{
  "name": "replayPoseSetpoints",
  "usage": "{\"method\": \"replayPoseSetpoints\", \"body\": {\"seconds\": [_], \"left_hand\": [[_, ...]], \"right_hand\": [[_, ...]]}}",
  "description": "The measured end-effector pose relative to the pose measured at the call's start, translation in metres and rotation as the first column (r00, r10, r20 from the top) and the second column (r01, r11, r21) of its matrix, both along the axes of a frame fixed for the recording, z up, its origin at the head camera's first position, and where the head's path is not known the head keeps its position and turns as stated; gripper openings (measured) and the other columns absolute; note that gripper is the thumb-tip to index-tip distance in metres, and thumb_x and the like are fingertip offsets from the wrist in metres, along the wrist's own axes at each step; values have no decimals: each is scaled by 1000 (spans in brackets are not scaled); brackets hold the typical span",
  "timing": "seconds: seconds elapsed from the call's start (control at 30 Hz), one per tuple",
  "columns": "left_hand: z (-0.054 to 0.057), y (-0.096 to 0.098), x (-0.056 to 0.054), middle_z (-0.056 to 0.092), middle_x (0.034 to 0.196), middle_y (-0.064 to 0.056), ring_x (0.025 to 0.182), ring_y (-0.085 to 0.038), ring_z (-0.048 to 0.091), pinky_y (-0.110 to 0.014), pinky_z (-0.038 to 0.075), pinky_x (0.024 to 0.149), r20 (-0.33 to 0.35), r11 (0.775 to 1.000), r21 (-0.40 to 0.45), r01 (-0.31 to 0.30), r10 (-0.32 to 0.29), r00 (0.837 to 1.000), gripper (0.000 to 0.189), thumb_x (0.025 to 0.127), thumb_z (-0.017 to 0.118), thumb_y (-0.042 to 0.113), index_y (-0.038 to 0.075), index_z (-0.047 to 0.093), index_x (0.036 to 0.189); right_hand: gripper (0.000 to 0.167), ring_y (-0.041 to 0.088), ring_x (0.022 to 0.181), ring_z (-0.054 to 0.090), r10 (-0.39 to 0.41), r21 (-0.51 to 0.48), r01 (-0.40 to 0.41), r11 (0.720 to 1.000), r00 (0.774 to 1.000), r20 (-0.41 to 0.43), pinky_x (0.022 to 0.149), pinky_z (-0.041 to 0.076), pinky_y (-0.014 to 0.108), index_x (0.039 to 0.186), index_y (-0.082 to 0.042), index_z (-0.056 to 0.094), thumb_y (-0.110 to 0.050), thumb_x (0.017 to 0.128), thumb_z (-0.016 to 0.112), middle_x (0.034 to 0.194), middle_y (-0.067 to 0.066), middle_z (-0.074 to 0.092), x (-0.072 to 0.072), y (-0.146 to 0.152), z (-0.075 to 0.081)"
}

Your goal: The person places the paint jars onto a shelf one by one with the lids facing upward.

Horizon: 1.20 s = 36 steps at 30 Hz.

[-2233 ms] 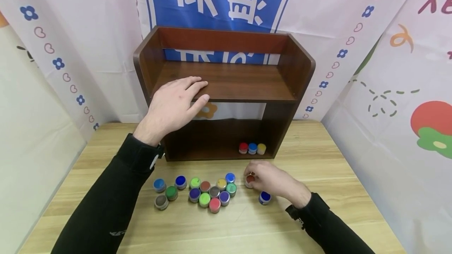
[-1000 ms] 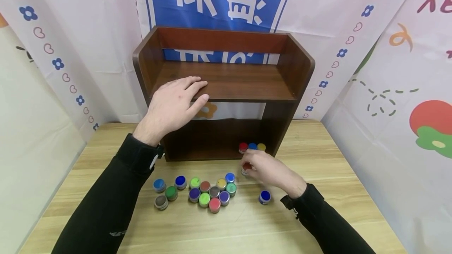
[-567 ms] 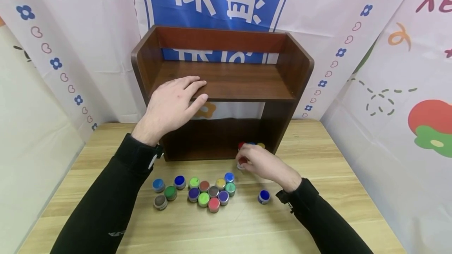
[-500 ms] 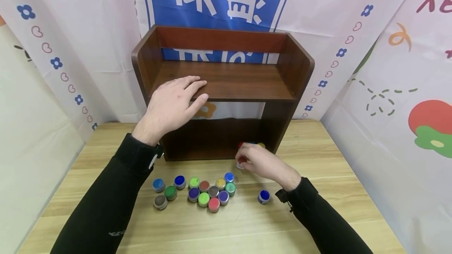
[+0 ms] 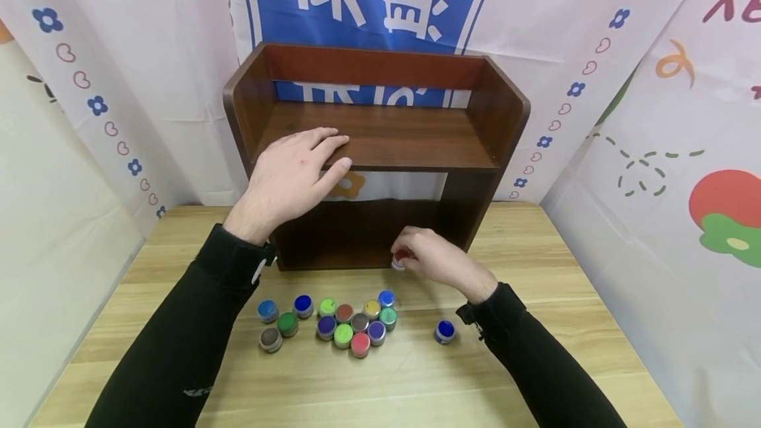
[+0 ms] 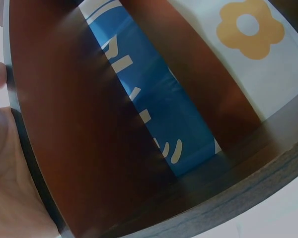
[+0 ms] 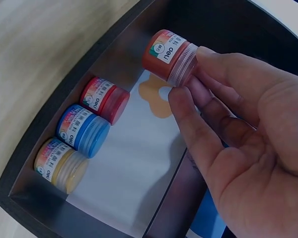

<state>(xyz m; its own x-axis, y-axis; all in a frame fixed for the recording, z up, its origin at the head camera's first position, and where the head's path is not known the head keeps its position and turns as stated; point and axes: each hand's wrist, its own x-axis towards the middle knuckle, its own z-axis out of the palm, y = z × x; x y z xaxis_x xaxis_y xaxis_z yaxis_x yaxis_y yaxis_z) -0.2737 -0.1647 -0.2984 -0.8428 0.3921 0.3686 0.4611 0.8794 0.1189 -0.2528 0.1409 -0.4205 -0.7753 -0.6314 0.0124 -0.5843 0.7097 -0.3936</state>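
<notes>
My right hand [image 5: 436, 256] pinches a small paint jar with a reddish-brown body [image 7: 163, 55] by its clear lid, between thumb and fingers. In the right wrist view the jar is beside a row of three jars in the lower compartment: a red jar [image 7: 100, 98], a blue jar [image 7: 79, 128] and a yellow jar [image 7: 57, 161]. My right hand covers that row in the head view. My left hand [image 5: 291, 174] lies with its fingers extended on the front of the middle board of the dark brown wooden shelf [image 5: 380, 131].
On the table [image 5: 416, 388] in front of the shelf, several paint jars stand in a cluster, among them a pink-red jar [image 5: 359, 345]. A smaller group with a green jar [image 5: 288, 324] is to the left. One dark blue jar [image 5: 444, 331] stands alone at right.
My right hand has carried the reddish-brown jar from the table up and slightly left to the lower compartment's front, beside the three jars. My left hand has stayed on the shelf.
</notes>
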Motion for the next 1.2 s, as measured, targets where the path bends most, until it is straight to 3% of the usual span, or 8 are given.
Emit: {"method": "replayPoseSetpoints", "body": {"seconds": [0.47,0.83,1.2], "left_hand": [[0,0,-1,56,182,-14,170,-40,54,-66,44,141,-3,1000,-1,1,-1,1000,67,124,42,59,18,58,174],[-2,0,-2,56,182,-14,169,-40,54,-66,45,140,-10,1000,0,-3,3,1000,66,124,42,59,18,59,173],[-1,-1,-1,56,182,-14,169,-40,55,-66,45,140,-10,1000,7,-1,1,1000,66,124,43,59,18,60,173]], "right_hand": [[23,25,114,76,18,40,-17,999,1000,-12,104,70,42,133,-1,83,-6,111,80,128,14,82,-24,-4,6],[25,11,82,70,-14,29,12,1000,997,79,86,63,31,135,2,81,-1,111,75,109,10,80,-40,-12,3],[26,12,78,68,-51,60,44,997,990,131,82,66,30,138,2,80,-4,113,75,116,12,79,-48,-19,-6]]}}
